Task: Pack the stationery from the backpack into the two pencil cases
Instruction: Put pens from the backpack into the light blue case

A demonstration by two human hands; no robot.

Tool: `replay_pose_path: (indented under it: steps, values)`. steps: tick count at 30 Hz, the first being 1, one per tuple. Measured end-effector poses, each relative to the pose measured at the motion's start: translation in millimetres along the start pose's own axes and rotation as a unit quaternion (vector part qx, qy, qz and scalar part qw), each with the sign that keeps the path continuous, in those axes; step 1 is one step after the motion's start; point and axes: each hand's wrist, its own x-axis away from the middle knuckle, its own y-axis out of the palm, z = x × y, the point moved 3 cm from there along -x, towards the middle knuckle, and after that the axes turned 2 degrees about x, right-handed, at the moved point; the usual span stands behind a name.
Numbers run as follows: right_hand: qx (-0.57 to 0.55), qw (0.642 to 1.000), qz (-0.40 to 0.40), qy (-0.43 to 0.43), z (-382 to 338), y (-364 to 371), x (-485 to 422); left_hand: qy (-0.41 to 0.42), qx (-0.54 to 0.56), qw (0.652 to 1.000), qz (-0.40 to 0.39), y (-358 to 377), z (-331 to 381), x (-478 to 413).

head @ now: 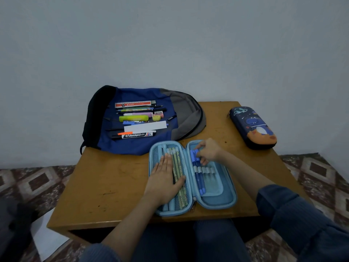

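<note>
Your right hand (208,151) pinches the upper end of a blue pen (197,167) that lies in the right half of the open pencil case (229,201), under its elastic loops (206,170). Your left hand (163,178) lies flat with straight fingers, pressing the case's left half over the pencils (179,178). Risk: a forced push may buckle a loop, and lifting the left palm could let the case slide. Beyond the case, loose stationery on the backpack (132,144) could roll off. The second pencil case (253,127), far right of it, is zipped closed.

Txt: "g soft" on orange ruler (135,104), "Whiteboard" on marker (138,135) (smaller print unreadable)
</note>
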Motion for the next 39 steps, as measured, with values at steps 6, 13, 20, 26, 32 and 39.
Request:
replay_pose_path:
  steps: [6, 13, 20, 26, 32, 39]
  values:
    - [-0.017, 1.000, 0.012, 0.007, -2, -2, 2, -0.003, 0.002, 1.000, -0.001, 0, 1, -1]
    - [0.023, 1.000, 0.007, 0.018, -2, -2, 3, 0.000, 0.013, 1.000, -0.007, 0, 0, 0]
    - [0.062, 0.993, 0.085, -0.056, -22, -15, 9, 0.004, 0.164, 0.982, 0.093, -46, -25, -2]
    - [0.098, 0.972, 0.148, -0.155, -53, -2, 5, -0.116, 0.078, 0.981, 0.133, -76, -112, -15]
    - [0.119, 0.949, 0.163, -0.242, -98, 28, -13, -0.144, 0.051, 0.981, 0.118, -53, -146, -7]
    - [0.226, 0.923, 0.146, -0.275, -146, 52, -58, -0.138, 0.043, 0.970, 0.194, -42, -136, -6]
